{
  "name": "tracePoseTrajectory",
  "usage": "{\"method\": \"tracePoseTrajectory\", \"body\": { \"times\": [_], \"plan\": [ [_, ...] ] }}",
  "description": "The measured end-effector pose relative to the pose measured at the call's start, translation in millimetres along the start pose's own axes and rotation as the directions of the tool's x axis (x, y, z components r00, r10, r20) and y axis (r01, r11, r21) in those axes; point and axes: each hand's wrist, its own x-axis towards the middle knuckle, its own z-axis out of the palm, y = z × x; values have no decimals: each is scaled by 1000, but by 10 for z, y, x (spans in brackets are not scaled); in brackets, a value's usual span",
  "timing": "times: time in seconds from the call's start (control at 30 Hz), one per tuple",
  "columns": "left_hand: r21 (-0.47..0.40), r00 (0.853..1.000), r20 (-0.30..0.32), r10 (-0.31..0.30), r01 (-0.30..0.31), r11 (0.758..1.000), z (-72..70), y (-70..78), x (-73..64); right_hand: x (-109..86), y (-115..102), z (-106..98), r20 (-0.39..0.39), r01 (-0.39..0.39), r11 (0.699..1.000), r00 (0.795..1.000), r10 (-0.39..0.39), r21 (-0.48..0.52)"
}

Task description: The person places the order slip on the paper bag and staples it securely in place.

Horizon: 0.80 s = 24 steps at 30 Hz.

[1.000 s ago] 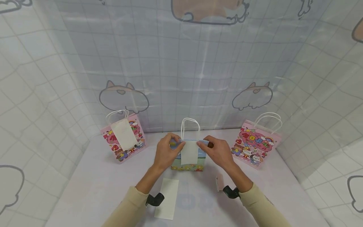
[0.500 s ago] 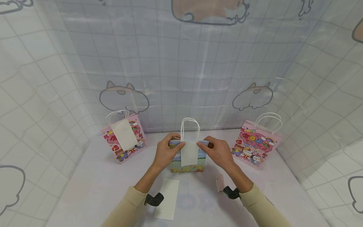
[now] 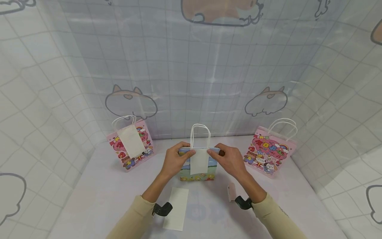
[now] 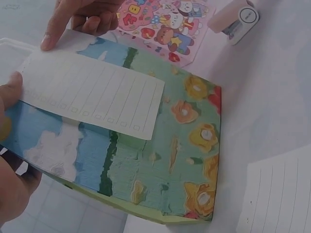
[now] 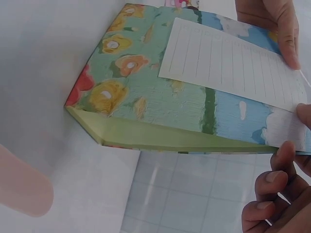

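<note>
A small paper bag (image 3: pixel 185 172) with a blue sky and flower print stands in the middle, its white handles up. Against its front lies a lined sheet of paper (image 4: pixel 97 87), top edge at the bag's rim. My left hand (image 3: pixel 175 160) pinches the rim and the sheet's left upper corner, thumb in front and fingers behind. On the other side my right hand (image 3: pixel 229 159) grips the rim likewise, its thumb (image 3: pixel 213 154) on the sheet's right upper corner. The right wrist view shows the bag's green side fold (image 5: pixel 160 133).
A pink cartoon bag (image 3: pixel 111 146) with a pale sheet (image 3: pixel 131 141) on its front stands at the left. Another pink bag (image 3: pixel 270 151) stands at the right. A second lined sheet (image 3: pixel 176 209) and a small pink stapler (image 3: pixel 231 192) lie nearer me.
The blue bag and its sheet have dipped slightly and come back up a little. Both hands keep their hold at the rim, almost still.
</note>
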Motion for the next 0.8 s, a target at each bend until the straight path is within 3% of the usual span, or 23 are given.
{"method": "tracePoseTrajectory", "body": {
  "times": [0.5, 0.8],
  "plan": [
    [43, 1000, -13, -23, 24, 999, 8, 42, -11, -7, 5, 3, 4, -3, 1000, 1000, 3, 8],
    [62, 999, -51, 14, -11, 998, 44, 0, -16, -21, 15, 20, -12, 14, 1000, 1000, -14, 2]
  ]
}}
